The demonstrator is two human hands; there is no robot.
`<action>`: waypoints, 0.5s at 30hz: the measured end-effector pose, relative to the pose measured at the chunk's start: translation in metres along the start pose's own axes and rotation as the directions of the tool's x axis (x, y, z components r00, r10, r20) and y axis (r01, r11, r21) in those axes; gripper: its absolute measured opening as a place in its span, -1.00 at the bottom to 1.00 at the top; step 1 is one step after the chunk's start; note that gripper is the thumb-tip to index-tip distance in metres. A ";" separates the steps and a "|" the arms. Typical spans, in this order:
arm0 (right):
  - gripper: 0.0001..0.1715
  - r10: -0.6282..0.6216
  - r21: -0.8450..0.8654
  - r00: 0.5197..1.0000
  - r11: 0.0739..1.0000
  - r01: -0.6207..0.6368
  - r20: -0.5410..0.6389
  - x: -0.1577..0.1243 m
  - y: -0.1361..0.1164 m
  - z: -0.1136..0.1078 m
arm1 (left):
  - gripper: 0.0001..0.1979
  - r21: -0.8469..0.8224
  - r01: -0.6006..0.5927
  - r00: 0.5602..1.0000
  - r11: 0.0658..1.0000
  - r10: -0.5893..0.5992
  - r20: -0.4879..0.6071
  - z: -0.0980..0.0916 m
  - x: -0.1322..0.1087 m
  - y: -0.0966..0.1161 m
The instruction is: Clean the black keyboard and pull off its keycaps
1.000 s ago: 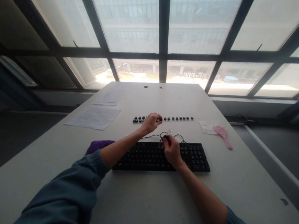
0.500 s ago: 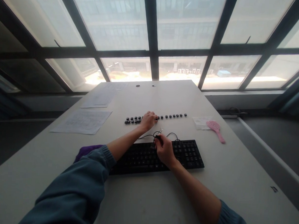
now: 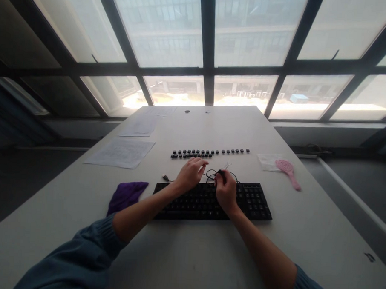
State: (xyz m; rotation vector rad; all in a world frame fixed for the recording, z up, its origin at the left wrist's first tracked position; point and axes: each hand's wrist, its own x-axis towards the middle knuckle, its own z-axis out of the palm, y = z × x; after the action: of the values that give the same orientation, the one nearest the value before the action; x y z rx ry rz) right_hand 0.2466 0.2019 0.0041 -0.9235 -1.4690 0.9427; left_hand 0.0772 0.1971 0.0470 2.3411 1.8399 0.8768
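The black keyboard (image 3: 195, 204) lies in front of me, partly covered by both forearms. My left hand (image 3: 191, 174) hovers over its back edge, fingers stretched out and nothing visible in them. Closed around the black handle of a wire keycap puller (image 3: 221, 173) is my right hand (image 3: 226, 192); the thin wires point up and away from me. Beyond the hands, several black keycaps (image 3: 217, 152) stand in two rows on the white table. The keyboard's cable (image 3: 211, 174) is looped behind it, and its USB plug (image 3: 165, 177) rests to the left.
A purple cloth (image 3: 126, 196) lies left of the keyboard. Paper sheets (image 3: 122, 153) are spread at the far left. To the right, a pink hairbrush (image 3: 288, 170) lies partly on a clear plastic bag (image 3: 267, 162). Windows stand behind the white table (image 3: 188, 255).
My left hand has drawn back from the keycap rows toward the keyboard and its fingers have straightened. My right hand still holds the keycap puller. The whole view has shifted slightly.
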 end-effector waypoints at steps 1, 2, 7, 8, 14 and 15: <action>-0.79 -0.013 -0.030 1.000 0.999 0.014 0.026 0.000 0.000 -0.001 | -0.79 -0.036 0.016 1.000 0.999 -0.015 0.021 -0.001 -0.012 0.007; -0.79 -0.031 -0.061 0.998 0.998 0.034 0.057 0.000 0.000 -0.001 | -0.80 -0.070 0.035 0.999 0.997 -0.032 0.041 0.000 -0.024 0.013; -0.81 -0.090 -0.148 0.975 0.982 0.121 0.201 -0.002 0.004 -0.001 | -0.76 -0.222 0.101 0.994 0.970 -0.089 0.064 0.016 -0.058 0.026; -0.81 -0.087 -0.160 0.971 0.979 0.124 0.221 -0.002 0.005 -0.001 | -0.75 -0.240 0.108 0.993 0.965 -0.096 0.061 0.018 -0.060 0.025; -0.80 -0.041 -0.205 0.959 0.973 0.102 0.280 0.000 0.003 -0.002 | -0.74 -0.267 0.122 0.992 0.956 -0.109 0.063 0.022 -0.064 0.022; -0.80 -0.039 -0.210 0.958 0.972 0.103 0.286 0.001 0.003 -0.002 | -0.74 -0.262 0.117 0.993 0.958 -0.103 0.065 0.022 -0.065 0.023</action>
State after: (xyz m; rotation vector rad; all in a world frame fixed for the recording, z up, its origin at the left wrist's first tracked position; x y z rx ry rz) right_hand 0.2487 0.2039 0.0015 -0.9174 -1.8681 0.8936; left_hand 0.0981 0.1385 0.0107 2.0611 1.6940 0.9728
